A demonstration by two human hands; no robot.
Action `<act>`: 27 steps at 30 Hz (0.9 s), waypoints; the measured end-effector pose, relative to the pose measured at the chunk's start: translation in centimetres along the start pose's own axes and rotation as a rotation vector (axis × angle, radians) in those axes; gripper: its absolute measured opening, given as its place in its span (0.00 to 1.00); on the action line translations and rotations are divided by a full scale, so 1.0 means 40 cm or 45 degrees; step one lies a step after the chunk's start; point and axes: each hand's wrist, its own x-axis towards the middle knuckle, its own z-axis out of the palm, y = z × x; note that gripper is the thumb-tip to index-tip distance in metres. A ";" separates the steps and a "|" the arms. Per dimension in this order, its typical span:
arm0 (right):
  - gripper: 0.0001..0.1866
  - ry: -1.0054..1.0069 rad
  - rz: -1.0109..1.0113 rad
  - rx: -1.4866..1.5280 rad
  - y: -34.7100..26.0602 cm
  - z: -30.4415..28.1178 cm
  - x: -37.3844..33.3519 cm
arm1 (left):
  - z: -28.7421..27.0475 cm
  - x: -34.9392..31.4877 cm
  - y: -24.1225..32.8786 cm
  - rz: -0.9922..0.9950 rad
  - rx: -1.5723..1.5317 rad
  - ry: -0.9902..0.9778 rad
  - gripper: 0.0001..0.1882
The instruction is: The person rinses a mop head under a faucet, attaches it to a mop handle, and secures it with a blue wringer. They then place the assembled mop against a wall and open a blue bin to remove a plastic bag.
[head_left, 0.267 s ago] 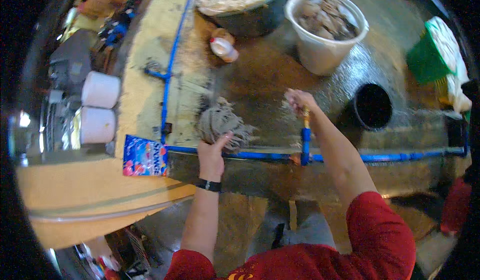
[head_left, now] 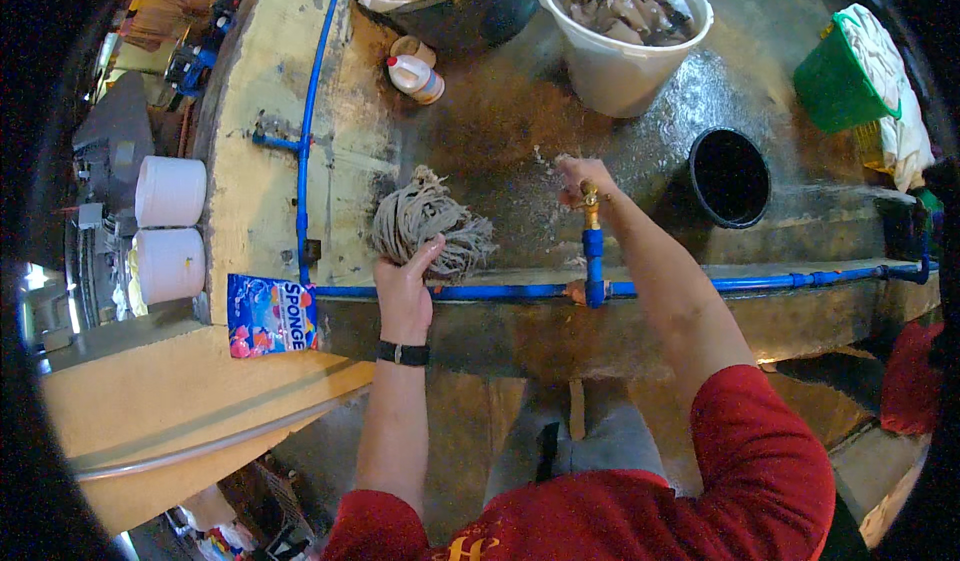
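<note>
Left hand (head_left: 404, 279) clasps the stringy bundle (head_left: 425, 213), whose loose strands could make it slip; right hand (head_left: 587, 178), grip unclear.

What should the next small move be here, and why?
Probably bring the left hand, holding the stringy grey bundle, rightward to the brass tap: droplets appear to splash around the right hand there, while the bundle sits apart, left of the splash.
</note>
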 end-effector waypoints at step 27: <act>0.15 -0.218 -0.157 0.119 -0.011 0.001 -0.047 | 0.009 0.140 -0.108 -0.105 0.244 -0.412 0.24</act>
